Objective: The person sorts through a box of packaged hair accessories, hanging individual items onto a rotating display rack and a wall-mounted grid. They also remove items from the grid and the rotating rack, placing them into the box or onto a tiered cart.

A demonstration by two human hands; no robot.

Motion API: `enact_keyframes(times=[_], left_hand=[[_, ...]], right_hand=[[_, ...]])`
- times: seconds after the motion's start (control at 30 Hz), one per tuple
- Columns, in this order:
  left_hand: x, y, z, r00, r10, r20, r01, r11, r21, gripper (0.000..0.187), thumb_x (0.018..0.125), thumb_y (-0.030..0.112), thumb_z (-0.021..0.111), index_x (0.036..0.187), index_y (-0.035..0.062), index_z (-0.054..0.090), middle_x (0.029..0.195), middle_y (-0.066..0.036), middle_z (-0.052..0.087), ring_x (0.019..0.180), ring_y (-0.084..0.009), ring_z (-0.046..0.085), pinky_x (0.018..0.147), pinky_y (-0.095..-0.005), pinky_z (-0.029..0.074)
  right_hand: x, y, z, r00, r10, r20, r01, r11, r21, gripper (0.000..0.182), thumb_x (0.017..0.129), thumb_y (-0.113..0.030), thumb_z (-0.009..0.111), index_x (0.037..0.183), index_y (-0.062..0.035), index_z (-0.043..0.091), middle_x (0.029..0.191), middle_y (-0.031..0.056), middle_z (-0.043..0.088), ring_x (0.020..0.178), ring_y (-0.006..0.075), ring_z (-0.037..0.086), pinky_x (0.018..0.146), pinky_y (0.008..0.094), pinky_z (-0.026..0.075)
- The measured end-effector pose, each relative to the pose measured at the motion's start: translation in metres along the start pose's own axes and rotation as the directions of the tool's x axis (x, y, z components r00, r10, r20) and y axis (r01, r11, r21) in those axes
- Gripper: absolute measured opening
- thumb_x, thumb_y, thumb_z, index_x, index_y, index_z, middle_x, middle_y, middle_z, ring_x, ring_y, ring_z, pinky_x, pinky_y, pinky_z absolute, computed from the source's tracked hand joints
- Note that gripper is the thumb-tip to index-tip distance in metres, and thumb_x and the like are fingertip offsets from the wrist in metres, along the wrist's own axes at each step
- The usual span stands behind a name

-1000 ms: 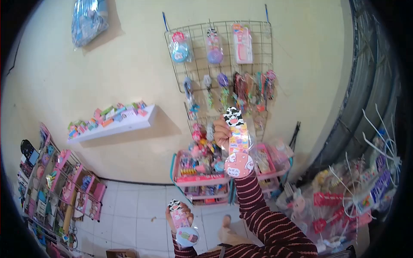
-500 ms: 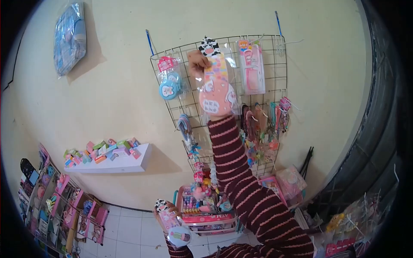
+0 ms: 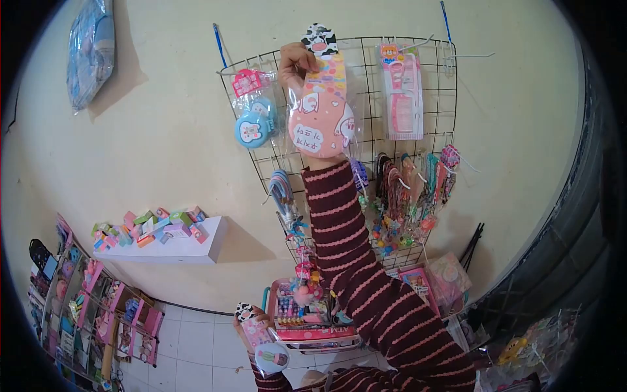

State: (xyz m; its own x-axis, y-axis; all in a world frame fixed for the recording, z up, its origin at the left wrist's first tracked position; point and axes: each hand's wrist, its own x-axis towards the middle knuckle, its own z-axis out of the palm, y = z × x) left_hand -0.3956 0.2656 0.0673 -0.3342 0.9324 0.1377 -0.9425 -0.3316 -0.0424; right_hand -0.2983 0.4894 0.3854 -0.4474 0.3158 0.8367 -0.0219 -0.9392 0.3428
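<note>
My right hand is raised to the wire grid rack, its fingers pinched on the upper part of a clear plastic package. This package holds a round pink item with rabbit drawings, below a cow-print header card. It hangs in front of the rack; whether it sits on a hook is hidden. Low in view, my left hand grips a second cow-topped package with a round pale item showing a cactus picture. Beside the right hand, a packaged blue round case hangs on the rack.
A packaged pink comb hangs at right, above several cords and straps. White hooks stick out. A white wall shelf carries small boxes. Below stands a basket of goods, with a stocked rack at far left.
The view has moved closer to the rack, and the grid looks larger. My right hand still pinches the pink round package, now higher in view. My left hand keeps its package low.
</note>
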Motion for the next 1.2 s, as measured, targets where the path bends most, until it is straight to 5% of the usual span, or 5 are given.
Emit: enact_keyframes(times=[1.2], left_hand=[[0.008, -0.014, -0.006, 1.0, -0.021, -0.013, 0.022, 0.999, 0.049, 0.034, 0.077, 0.027, 0.044, 0.102, 0.0044, 0.042, 0.095, -0.008, 0.047, 0.085, -0.0154, 0.044, 0.073, -0.0273, 0.035]], right_hand=[[0.001, -0.018, -0.007, 0.999, 0.032, 0.004, -0.033, 0.999, 0.021, 0.016, 0.067, -0.004, 0.044, 0.064, -0.0058, 0.029, 0.063, 0.0027, 0.025, 0.06, 0.0138, 0.028, 0.054, 0.0249, 0.027]])
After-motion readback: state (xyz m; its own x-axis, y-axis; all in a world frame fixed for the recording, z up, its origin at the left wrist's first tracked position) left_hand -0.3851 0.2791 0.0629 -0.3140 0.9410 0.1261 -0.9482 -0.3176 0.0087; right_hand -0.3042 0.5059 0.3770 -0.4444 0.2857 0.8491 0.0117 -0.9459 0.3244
